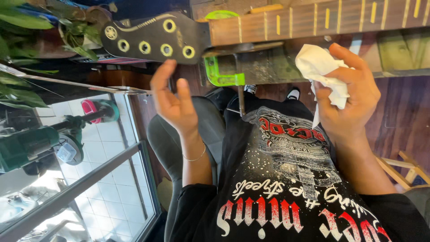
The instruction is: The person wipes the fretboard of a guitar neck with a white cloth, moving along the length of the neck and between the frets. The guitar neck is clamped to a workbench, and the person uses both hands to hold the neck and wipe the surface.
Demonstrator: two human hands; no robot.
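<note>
The guitar neck (313, 20) runs across the top of your view, its wooden fretboard set with pale inlay bars, ending at the left in one black headstock (154, 38). Count six yellow-ringed tuner holes on that headstock. One green clamp (221, 74) grips the neck just right of the headstock, and it sits between your two hands. Below it lies your black printed shirt (286, 179), and leafy plants (27, 49) crowd the upper left beside a green machine (27, 145).

Your right hand (349, 101) is curled closed around one crumpled white cloth (322, 74), raised just beneath the fretboard, not touching the wood. Your left hand (174, 101) is open, fingers spread and loose, holding nothing, hanging just under the headstock. A thin bracelet (195, 157) circles that wrist.
</note>
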